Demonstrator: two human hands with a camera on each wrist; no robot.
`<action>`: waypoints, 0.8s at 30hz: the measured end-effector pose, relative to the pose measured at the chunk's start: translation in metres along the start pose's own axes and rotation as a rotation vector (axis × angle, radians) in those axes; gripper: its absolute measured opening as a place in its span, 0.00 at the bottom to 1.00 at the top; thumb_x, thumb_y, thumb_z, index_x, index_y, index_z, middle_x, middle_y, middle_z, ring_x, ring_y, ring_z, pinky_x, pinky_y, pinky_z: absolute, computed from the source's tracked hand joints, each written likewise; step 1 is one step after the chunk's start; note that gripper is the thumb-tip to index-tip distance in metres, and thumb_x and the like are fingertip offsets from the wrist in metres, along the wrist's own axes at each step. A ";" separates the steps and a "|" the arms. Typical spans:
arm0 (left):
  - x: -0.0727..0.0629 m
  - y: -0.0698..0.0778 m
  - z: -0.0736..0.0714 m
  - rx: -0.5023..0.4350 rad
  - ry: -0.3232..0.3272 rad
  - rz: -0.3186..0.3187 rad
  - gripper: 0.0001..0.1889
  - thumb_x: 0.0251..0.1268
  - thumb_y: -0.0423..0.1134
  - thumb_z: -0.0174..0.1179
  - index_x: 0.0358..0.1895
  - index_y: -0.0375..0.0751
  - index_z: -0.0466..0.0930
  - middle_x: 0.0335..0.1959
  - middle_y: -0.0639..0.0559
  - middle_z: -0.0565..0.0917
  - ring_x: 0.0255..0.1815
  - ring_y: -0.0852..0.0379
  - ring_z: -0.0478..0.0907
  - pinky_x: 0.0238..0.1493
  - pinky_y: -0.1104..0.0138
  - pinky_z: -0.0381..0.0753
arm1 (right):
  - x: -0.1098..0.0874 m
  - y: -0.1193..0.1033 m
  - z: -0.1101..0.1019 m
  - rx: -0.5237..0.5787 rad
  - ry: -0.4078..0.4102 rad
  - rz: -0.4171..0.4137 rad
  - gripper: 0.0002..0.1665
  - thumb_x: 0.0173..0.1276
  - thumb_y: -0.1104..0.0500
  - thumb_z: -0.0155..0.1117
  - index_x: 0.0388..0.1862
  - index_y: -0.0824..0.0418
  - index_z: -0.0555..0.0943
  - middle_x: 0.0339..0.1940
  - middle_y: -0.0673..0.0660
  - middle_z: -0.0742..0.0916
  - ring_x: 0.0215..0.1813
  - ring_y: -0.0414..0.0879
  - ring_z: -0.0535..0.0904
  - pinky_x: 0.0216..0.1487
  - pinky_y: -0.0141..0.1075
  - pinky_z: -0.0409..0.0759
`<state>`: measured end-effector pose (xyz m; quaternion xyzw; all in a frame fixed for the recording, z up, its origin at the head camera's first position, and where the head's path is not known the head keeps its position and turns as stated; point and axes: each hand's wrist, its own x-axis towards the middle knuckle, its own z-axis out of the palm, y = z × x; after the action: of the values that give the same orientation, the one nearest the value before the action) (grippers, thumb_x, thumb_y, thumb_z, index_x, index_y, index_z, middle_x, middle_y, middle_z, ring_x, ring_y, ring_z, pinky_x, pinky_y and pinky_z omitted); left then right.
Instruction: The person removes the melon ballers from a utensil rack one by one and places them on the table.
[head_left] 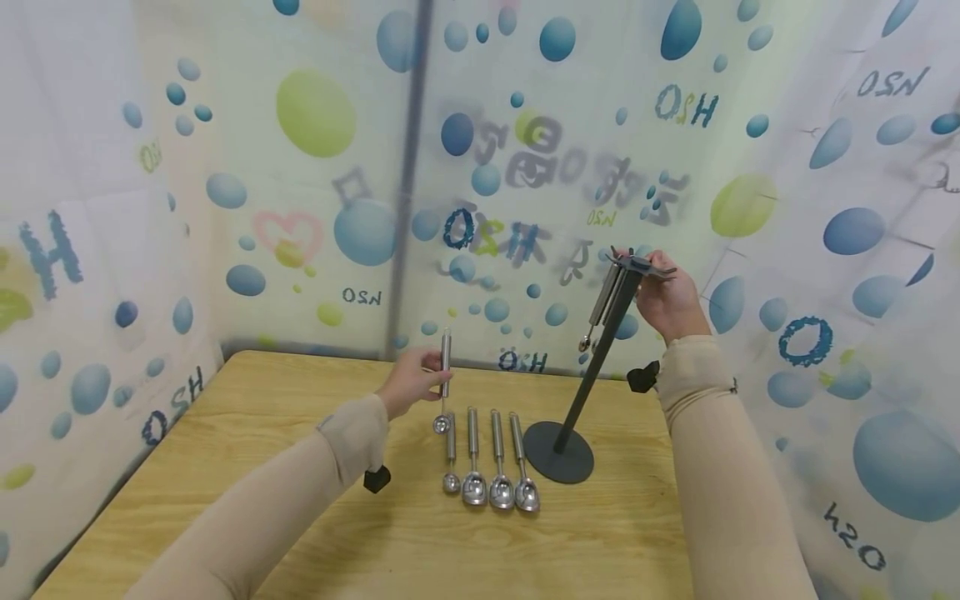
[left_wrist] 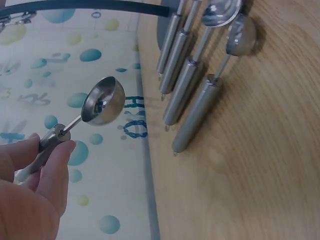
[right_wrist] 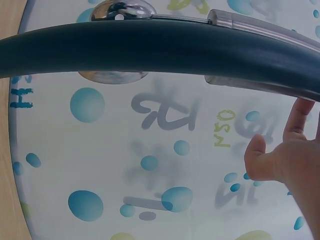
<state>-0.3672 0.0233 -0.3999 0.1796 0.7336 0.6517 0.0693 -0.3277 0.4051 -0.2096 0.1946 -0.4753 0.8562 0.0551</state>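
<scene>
My left hand (head_left: 408,383) pinches the handle of a small round-bowled metal scoop (head_left: 446,367), held upright with the bowl down above the table. In the left wrist view its deep bowl (left_wrist: 105,102) is clear of everything. My right hand (head_left: 671,300) is at the hooked top of a dark metal stand (head_left: 597,367). From the right wrist, the thumb (right_wrist: 256,155) stands apart and the fingertips are hidden behind the post, so their hold cannot be made out. Metal scoops (head_left: 602,300) hang from the stand's left hooks, partly hidden by the post.
Several metal scoops lie side by side on the wooden table (head_left: 337,533), handles away from me: a small one (head_left: 451,483) at left, larger ones (head_left: 501,492) to its right. The stand's round base (head_left: 558,454) is right of them. A patterned curtain (head_left: 315,183) surrounds the table.
</scene>
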 end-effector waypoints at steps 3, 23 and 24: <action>-0.002 -0.009 -0.002 0.000 0.018 -0.033 0.15 0.70 0.28 0.63 0.56 0.27 0.77 0.45 0.39 0.79 0.46 0.44 0.82 0.43 0.56 0.88 | 0.000 0.000 0.000 -0.012 -0.002 0.002 0.25 0.81 0.53 0.46 0.24 0.62 0.77 0.49 0.62 0.87 0.63 0.51 0.70 0.74 0.45 0.22; -0.022 -0.048 0.001 0.094 -0.037 -0.250 0.14 0.69 0.24 0.62 0.55 0.20 0.76 0.43 0.37 0.80 0.43 0.44 0.83 0.40 0.57 0.88 | -0.001 0.000 0.001 -0.046 0.027 -0.004 0.23 0.78 0.52 0.52 0.23 0.61 0.76 0.48 0.59 0.86 0.63 0.50 0.69 0.73 0.47 0.27; -0.023 -0.050 0.001 0.104 -0.032 -0.263 0.13 0.69 0.24 0.62 0.53 0.20 0.76 0.42 0.38 0.80 0.42 0.45 0.83 0.39 0.57 0.88 | -0.001 0.000 0.000 -0.040 0.026 0.001 0.23 0.78 0.52 0.52 0.22 0.61 0.76 0.48 0.59 0.86 0.63 0.49 0.68 0.73 0.47 0.26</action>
<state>-0.3544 0.0116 -0.4522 0.0956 0.7825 0.5951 0.1563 -0.3266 0.4051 -0.2096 0.1820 -0.4917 0.8491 0.0648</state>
